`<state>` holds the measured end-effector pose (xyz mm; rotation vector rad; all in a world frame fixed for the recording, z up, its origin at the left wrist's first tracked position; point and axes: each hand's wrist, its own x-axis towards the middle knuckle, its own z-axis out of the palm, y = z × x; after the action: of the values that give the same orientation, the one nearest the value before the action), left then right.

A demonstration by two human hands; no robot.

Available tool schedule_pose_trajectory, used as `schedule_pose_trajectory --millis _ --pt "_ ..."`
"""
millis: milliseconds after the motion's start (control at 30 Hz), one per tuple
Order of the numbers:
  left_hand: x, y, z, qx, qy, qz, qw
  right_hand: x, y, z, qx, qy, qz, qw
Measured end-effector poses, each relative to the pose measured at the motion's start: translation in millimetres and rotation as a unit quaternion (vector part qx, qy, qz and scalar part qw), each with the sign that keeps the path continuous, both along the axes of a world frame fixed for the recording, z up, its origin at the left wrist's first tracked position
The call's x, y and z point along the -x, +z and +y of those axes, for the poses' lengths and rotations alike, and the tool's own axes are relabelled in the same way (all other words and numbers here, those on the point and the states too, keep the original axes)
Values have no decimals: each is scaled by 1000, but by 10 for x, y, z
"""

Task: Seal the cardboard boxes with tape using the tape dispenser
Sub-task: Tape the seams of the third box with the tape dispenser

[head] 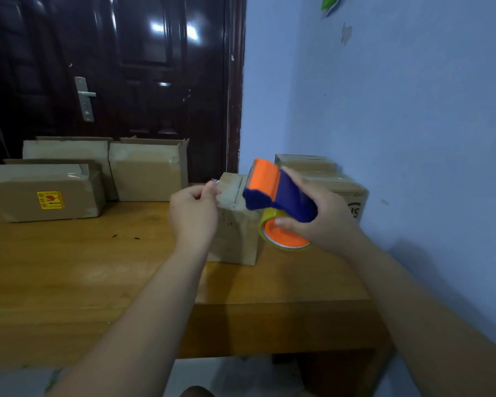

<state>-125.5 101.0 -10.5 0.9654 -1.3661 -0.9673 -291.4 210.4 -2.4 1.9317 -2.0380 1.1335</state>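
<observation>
Two bare forearms stretch up from the bottom of the frame and meet near the middle, right over the small cardboard box point(235, 236) that sits on the wooden table point(69, 267) just right of centre. The person's right hand point(327, 224) is wrapped around the blue body of the tape dispenser point(281, 196), thumb down by the tape roll point(284, 240), and holds it in the air at the box's top right corner with the orange end pointing up-left. Their left hand point(194, 216) looks to be pinching the loose tape end point(216, 183) between thumb and forefinger above the box's top left edge. The tape is clear, so how much is pulled out is hard to tell. Handling-wise, the dispenser looks like light, rigid plastic, so a full grip on the body seems right, fingers kept away from the cutter end. The tape itself is thin and sticky and would probably fold onto itself if it goes slack. The box looks light too and might slide on that smooth tabletop, and the flaps will likely give if pushed hard along the seam. More boxes sit at middle left, including a labelled box point(49, 193) with a yellow sticker, plus a couple of stacked boxes point(344, 187) against the blue wall point(398, 110) on the right.
</observation>
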Motion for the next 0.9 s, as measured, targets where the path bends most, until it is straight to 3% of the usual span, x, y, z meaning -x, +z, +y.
schedule_pose_trajectory --millis 167,300,400,567,767,900 --pt "-37 37 -59 -57 -4 93 994 29 -13 -64 -2 -5 -13 1000" --pt "-129 3 -196 -101 31 149 983 87 24 -99 -21 -16 47 999" --pt "-189 -27 -277 -109 -10 96 989 174 61 -69 -7 -3 -19 1000" --pt "-213 -71 -395 -82 -2 35 996 225 45 -151 -36 1 -17 999" --pt "-171 -130 -590 -57 35 -112 991 353 7 -257 -59 1 -34 998" --pt "-149 -176 -648 -74 11 -91 993 410 13 -317 -77 -3 -38 996"
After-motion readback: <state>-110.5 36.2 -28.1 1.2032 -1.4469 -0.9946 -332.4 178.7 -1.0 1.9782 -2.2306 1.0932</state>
